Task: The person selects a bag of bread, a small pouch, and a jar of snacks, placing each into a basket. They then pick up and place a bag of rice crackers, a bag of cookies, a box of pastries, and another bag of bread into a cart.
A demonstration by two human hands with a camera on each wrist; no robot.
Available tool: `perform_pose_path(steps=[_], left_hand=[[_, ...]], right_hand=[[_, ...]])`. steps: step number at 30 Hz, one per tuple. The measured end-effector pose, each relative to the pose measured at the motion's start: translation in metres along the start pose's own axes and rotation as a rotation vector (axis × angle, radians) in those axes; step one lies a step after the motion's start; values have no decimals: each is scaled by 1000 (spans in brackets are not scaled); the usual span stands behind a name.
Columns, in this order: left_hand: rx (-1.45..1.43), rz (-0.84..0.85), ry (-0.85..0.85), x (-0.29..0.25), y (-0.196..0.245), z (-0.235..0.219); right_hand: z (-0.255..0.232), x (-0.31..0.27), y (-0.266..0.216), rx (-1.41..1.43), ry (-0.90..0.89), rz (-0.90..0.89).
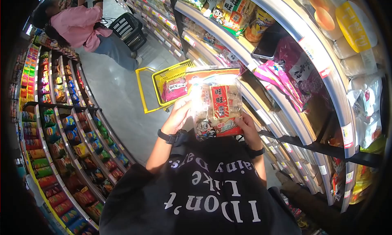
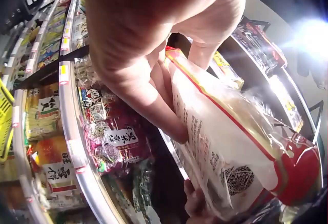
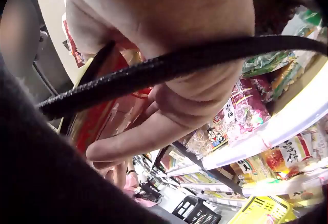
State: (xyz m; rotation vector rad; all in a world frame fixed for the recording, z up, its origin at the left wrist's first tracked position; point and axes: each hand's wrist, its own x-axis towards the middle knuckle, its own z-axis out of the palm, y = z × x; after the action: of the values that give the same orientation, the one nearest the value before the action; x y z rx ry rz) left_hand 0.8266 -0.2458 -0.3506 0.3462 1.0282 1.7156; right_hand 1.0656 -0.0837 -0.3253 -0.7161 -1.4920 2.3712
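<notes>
A clear and red bag of rice crackers [image 1: 220, 102] is held up in front of the chest, its printed front showing in the head view. My left hand [image 1: 179, 114] grips the bag's left edge, while the right hand [image 1: 248, 133] pinches its lower right corner, thumb on the front. The left wrist view shows the white back of the bag [image 2: 220, 147] with small print, and the left hand [image 2: 164, 34] with its fingers over the edge. From the right wrist, the right hand [image 3: 159, 19] curls around the bag's red side, partly hidden by a black strap [image 3: 154, 73].
A yellow shopping cart [image 1: 143, 86] with a pink bag [image 1: 175, 87] inside stands just beyond. Snack shelves line both sides. A phone [image 1: 269, 45] lies on the right shelf by purple bags [image 1: 300, 67]. Further off, a person in pink [image 1: 77, 26] is beside a black basket [image 1: 128, 31].
</notes>
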Motion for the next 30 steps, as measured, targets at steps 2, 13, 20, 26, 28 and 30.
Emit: perform_pose_path(steps=[2, 13, 20, 26, 28, 30], left_hand=[[13, -3, -1, 2, 4, -2], [292, -40, 150, 29, 22, -11], [683, 132, 76, 75, 38, -46], [810, 120, 58, 140, 102, -75], [813, 136, 105, 166, 106, -96], [722, 294, 102, 190, 104, -113]], right_hand=[[2, 1, -2, 1, -11, 13], [-2, 39, 12, -323, -50, 220], [-10, 124, 39, -590, -104, 56], [28, 200, -26, -647, -123, 233], [28, 223, -34, -442, -91, 248], [21, 246, -34, -195, -3, 277]])
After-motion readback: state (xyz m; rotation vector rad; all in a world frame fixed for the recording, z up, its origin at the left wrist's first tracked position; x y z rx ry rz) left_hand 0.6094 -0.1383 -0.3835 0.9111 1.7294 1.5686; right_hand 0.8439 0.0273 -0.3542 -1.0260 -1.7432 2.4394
